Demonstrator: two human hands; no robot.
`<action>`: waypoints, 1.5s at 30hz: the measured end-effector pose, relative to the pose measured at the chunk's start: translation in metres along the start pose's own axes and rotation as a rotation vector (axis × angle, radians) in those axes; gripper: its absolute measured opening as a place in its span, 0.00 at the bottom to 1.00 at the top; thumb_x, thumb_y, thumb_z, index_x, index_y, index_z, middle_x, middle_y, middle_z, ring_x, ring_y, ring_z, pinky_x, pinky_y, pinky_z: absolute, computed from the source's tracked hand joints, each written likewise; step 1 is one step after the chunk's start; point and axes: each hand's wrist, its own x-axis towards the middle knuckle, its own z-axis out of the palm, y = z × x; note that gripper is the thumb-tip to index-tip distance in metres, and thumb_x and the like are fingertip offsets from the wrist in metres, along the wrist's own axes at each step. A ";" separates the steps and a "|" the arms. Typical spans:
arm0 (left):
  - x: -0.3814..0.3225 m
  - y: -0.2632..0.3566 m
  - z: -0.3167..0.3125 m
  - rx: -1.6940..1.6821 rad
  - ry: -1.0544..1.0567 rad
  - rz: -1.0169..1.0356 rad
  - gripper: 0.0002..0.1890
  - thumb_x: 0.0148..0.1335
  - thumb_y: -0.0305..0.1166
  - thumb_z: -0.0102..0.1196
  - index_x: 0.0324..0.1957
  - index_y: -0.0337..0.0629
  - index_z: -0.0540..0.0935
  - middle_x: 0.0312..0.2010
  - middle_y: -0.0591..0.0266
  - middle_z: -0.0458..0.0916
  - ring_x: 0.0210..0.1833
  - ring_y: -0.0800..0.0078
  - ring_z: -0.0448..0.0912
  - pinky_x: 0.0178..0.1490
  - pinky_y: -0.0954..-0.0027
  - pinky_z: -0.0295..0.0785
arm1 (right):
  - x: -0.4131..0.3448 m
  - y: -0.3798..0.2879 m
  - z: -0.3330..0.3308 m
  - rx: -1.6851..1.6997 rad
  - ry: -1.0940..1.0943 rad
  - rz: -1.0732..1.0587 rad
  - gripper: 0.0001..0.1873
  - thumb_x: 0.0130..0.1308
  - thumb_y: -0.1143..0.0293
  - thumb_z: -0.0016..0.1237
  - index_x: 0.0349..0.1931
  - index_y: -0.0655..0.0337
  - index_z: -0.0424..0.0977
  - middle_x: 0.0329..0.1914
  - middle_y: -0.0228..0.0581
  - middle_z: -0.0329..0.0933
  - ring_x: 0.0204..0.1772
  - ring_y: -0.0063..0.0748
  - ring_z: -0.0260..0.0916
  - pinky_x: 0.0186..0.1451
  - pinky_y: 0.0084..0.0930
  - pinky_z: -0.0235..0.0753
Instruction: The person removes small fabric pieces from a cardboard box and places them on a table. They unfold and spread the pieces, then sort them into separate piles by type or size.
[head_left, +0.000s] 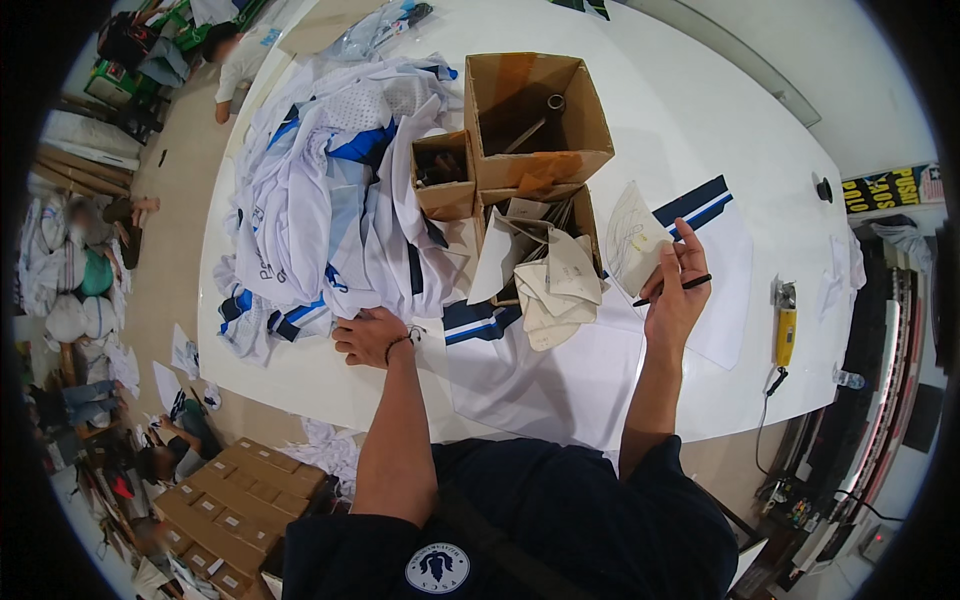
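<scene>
My right hand (679, 292) holds a slim black pen (696, 282). Its fingertips also meet the edge of a curved card pattern piece (634, 236) marked with pen lines. That card overlaps white fabric with a navy and blue striped band (694, 206). My left hand (373, 337), a dark bracelet at its wrist, rests at the lower edge of a heaped pile of white and blue garment pieces (300, 195); its curled fingers hide whether it grips any cloth. Between the hands, a cardboard box (589, 214) is stuffed with card patterns (559, 292), some spilling over white fabric (547, 382).
A taller cardboard box (540, 169) holds a roll of tape, and a small box (444, 196) holds dark items. On the right lie a yellow corded cutter (785, 337) and a black round object (824, 190). Stacked cartons (240, 502) and people are beyond the white table (757, 150).
</scene>
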 end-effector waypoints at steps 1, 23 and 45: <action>0.000 -0.001 0.005 0.006 0.014 0.003 0.22 0.61 0.46 0.51 0.49 0.40 0.71 0.47 0.54 0.68 0.52 0.56 0.69 0.50 0.53 0.64 | 0.000 0.000 -0.001 0.008 0.010 -0.008 0.21 0.71 0.74 0.51 0.61 0.71 0.70 0.32 0.30 0.70 0.18 0.11 0.62 0.17 0.11 0.57; -0.072 -0.019 -0.146 -1.293 -0.317 1.123 0.19 0.58 0.28 0.62 0.50 0.33 0.75 0.48 0.53 0.73 0.48 0.60 0.71 0.54 0.65 0.67 | -0.047 0.012 -0.173 0.545 0.156 0.320 0.21 0.68 0.75 0.49 0.61 0.69 0.69 0.33 0.31 0.73 0.25 0.19 0.72 0.19 0.11 0.62; -0.094 0.067 -0.236 -1.220 -0.413 1.156 0.15 0.72 0.32 0.53 0.58 0.39 0.79 0.45 0.53 0.86 0.47 0.62 0.84 0.51 0.63 0.76 | -0.094 0.113 -0.218 -1.014 0.183 -0.238 0.21 0.61 0.69 0.58 0.55 0.59 0.76 0.34 0.36 0.75 0.26 0.25 0.68 0.31 0.25 0.70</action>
